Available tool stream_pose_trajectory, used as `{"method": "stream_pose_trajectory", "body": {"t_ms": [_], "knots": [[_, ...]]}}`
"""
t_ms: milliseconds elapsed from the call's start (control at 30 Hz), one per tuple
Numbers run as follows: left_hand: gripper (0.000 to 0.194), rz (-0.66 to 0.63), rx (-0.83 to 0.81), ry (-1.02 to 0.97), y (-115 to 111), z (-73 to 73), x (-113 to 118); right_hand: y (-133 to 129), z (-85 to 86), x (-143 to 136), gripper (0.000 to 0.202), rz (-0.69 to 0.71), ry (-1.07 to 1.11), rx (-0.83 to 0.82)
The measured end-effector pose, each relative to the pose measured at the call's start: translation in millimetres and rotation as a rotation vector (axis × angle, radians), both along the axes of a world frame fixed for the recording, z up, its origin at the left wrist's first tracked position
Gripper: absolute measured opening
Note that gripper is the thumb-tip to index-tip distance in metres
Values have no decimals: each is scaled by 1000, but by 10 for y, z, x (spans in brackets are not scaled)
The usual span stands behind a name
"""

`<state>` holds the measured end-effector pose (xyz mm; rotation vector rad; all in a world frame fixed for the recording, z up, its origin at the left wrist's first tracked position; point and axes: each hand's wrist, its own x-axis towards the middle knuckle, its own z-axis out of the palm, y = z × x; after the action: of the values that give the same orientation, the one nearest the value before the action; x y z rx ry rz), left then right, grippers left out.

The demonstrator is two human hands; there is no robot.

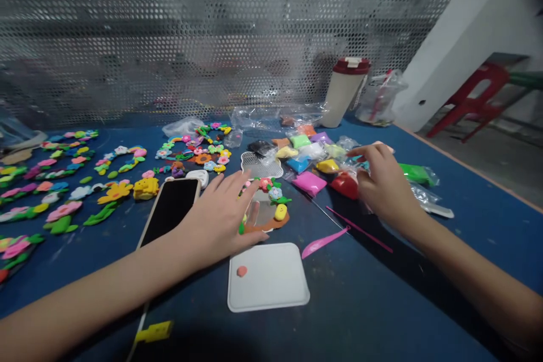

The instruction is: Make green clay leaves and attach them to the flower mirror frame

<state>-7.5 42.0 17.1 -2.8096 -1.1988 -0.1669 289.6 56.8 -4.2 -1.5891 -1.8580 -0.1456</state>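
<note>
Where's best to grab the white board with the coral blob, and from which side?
I'd take the white board by the lower part of its right edge, coming from the right. It lies flat, the coral blob sits near the left edge, and the pink knife-shaped tool crowds the upper right corner, so lower looks clearer.

Board (271, 294), one. On it: clay lump (241, 271), one. Just beyond it: frame (267, 212), one. Left of it: phone (169, 212), one; yellow tag (155, 332), one. Right of it: pink tools (323, 243), two. Beyond it, rightward: cup (340, 96), one; clay packs (309, 183), over ten, exact count unclear.
</note>
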Motion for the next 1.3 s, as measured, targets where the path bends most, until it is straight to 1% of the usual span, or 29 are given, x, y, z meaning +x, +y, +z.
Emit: {"method": "stream_pose_trajectory", "body": {"t_ms": [133,333,400,500,567,667,733,800,900,967,1033,1100,1133,1167,1233,1300], "knots": [[66,-68,-49,33,17,-44,52,33,-72,72,37,-7,17,-29],[75,-118,-86,22,90,-90,24,69,-157,101,35,34,82,-98],[68,-140,-88,19,119,-82,-5,90,-168,129,38,63,125,-139],[49,-186,-81,30,164,-69,-44,110,-178,170,42,133,175,-220],[41,-224,-70,46,186,-65,-58,101,-174,169,44,169,169,-253],[39,-255,-59,72,192,-59,-60,62,-137,116,43,209,116,-269],[41,-253,-64,76,175,-49,-59,44,-91,91,42,206,83,-263],[43,-262,-68,68,144,-33,-57,48,-39,133,39,133,61,-226],[40,-277,-40,65,78,7,-47,87,5,357,30,-87,21,-113],[34,-282,2,57,31,38,-36,119,-28,568,23,-204,-13,-73],[31,-275,58,37,-4,66,-34,147,-110,761,23,-297,-29,-56],[33,-232,140,8,-15,92,-54,171,-208,893,24,-334,-45,-78],[34,-195,186,-10,-10,106,-74,180,-247,929,28,-346,-55,-86],[34,-151,233,-30,2,123,-98,184,-270,946,28,-349,-65,-95],[34,-55,303,-81,41,163,-151,176,-258,927,27,-354,-88,-84],[33,45,312,-156,78,207,-187,140,-160,846,28,-357,-108,-26]]}}
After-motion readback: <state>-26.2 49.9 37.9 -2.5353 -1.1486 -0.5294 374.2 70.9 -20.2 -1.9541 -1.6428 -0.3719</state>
